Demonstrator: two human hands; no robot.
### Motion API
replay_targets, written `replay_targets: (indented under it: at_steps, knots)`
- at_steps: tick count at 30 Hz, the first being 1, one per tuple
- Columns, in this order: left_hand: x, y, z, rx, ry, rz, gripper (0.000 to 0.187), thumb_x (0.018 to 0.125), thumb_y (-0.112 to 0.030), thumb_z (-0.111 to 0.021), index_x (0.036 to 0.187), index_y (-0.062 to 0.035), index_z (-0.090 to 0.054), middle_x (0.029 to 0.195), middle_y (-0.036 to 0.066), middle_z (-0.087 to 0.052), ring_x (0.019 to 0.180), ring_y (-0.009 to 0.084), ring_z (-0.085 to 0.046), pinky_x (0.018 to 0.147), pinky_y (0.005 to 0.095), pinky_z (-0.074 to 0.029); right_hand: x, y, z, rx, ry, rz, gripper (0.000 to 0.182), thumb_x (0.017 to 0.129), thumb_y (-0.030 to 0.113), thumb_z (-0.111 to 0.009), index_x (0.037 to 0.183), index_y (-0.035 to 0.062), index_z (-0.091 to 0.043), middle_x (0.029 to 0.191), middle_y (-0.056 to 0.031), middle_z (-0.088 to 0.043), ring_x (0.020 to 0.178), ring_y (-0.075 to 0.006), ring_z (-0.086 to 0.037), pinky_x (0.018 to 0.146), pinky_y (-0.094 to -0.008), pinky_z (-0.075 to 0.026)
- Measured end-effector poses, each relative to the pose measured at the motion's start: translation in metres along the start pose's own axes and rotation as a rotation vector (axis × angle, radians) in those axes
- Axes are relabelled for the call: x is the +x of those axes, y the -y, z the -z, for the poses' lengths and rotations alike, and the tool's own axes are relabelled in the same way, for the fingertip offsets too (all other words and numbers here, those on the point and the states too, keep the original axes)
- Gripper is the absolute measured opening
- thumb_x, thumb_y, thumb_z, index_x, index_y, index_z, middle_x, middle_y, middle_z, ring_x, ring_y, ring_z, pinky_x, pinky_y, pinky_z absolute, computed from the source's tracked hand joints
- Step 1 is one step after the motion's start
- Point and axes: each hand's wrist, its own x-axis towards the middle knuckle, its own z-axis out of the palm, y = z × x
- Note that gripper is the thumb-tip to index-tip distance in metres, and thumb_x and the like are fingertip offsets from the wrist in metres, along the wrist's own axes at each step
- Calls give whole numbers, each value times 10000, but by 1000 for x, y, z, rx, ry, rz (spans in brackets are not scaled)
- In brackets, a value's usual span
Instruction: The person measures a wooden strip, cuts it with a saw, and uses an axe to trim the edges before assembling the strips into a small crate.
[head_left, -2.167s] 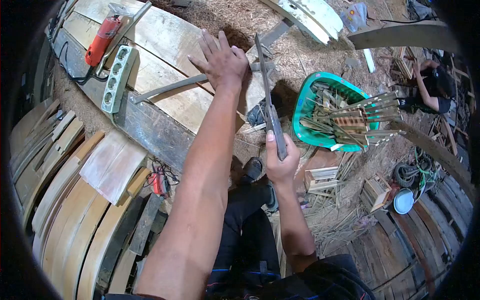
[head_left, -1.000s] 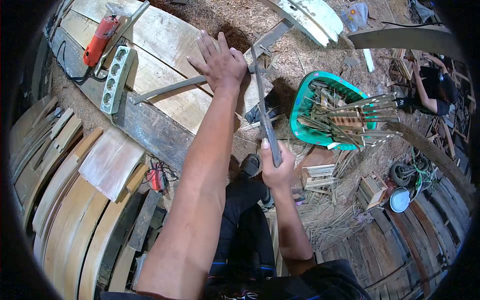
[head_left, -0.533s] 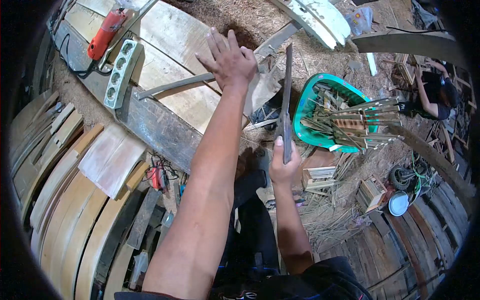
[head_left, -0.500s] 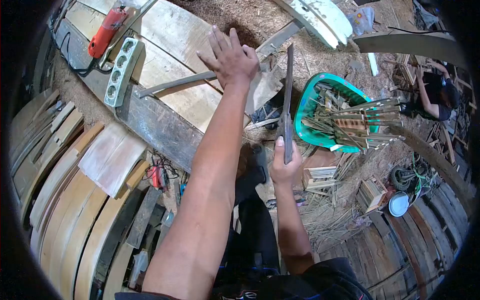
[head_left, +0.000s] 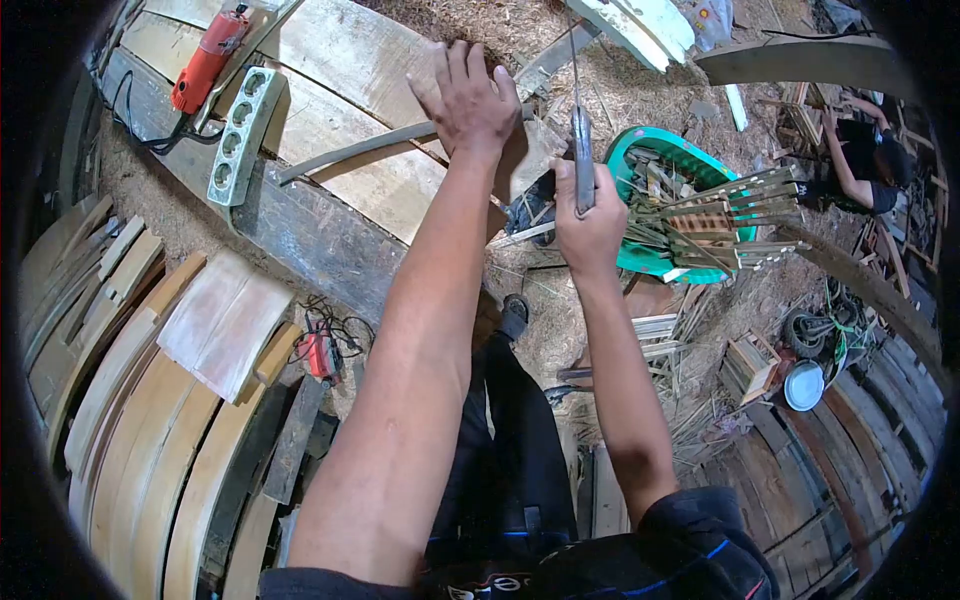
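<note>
My left hand (head_left: 474, 105) lies with spread fingers on the light wooden boards (head_left: 340, 60) of the bench, near its right end. Under or beside its palm runs a thin, curved dark strip (head_left: 370, 147). My right hand (head_left: 590, 215) is closed round the grey handle of a long thin blade tool (head_left: 582, 150), which looks like a saw. The blade points up and away from me, to the right of the boards, seen nearly edge-on. How the left palm meets the strip is hidden.
A red power tool (head_left: 212, 55) and a socket strip (head_left: 242, 135) lie on the bench at left. A green basket (head_left: 680, 150) of wood scraps stands at right. Another person (head_left: 870, 150) sits at far right. Curved planks (head_left: 140, 440) are stacked at lower left.
My right hand has moved up and slightly right with the tool, whose blade has turned more edge-on. My left hand has shifted slightly, its fingers now closer to the boards.
</note>
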Motion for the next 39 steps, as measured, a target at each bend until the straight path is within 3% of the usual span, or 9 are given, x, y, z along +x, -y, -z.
replay_targets:
  at_steps: [6,11,15,21,28,29,33,38,39]
  knots:
    - [-10,33,29,-400,182,-475,613,859,-341,-625,1417,-140,-469,1516,83,-417,1463,252,-279,1187,559,-136,-40,-2,17,104,-28,-131,215,954,239,-640,928,26,-641,660,-100,-623,574,-203,-595,570,-350,-467]
    - [-36,81,67,-152,171,-569,448,839,-107,-653,1284,-112,-596,1309,116,-574,1248,298,-514,1040,457,-390,-81,-16,24,121,-65,-188,201,968,217,-623,954,18,-654,781,-118,-670,665,-180,-616,637,-341,-481]
    - [-37,90,85,-182,168,-430,296,809,-26,-664,1099,-89,-673,1008,118,-632,973,321,-605,828,426,-492,-88,-12,24,119,-27,-188,205,968,218,-623,957,16,-652,801,-113,-679,667,-173,-605,637,-338,-472]
    - [-26,54,122,-526,258,-139,169,855,-72,-710,1019,-35,-720,977,110,-685,862,208,-668,732,303,-522,-76,1,27,234,13,-168,218,961,226,-638,1008,15,-665,852,-85,-709,681,-152,-601,665,-320,-484]
    - [-35,14,179,-1195,65,706,219,858,-119,-753,1011,26,-693,917,66,-714,782,122,-661,643,235,-522,-56,8,54,247,56,-90,213,928,223,-692,936,20,-627,934,-76,-719,663,-104,-568,650,-287,-481]
    - [-40,17,179,-1240,21,787,283,894,-76,-698,1132,43,-601,994,109,-701,863,163,-684,702,285,-589,-54,4,56,280,53,-75,212,923,214,-698,914,20,-611,944,-74,-719,663,-101,-568,647,-282,-480]
    - [-72,20,187,-1509,-152,1028,283,935,-35,-608,1188,16,-492,1101,160,-656,1019,255,-677,934,446,-580,-48,-2,62,424,45,-54,212,917,178,-705,880,25,-564,1008,-81,-709,713,-76,-563,658,-255,-469]
    - [-116,25,174,-1612,-308,1088,303,946,-24,-591,1194,6,-420,1151,197,-629,1047,306,-666,962,454,-568,-45,1,68,582,117,-185,182,933,100,-679,936,10,-520,1066,-138,-684,908,-117,-609,849,-265,-485]
    - [-122,25,168,-1640,-350,1086,332,946,-17,-587,1214,9,-393,1157,205,-623,1065,315,-658,972,458,-562,-46,-1,67,605,112,-161,190,925,114,-691,916,13,-531,1017,-109,-681,852,-100,-587,790,-254,-475]
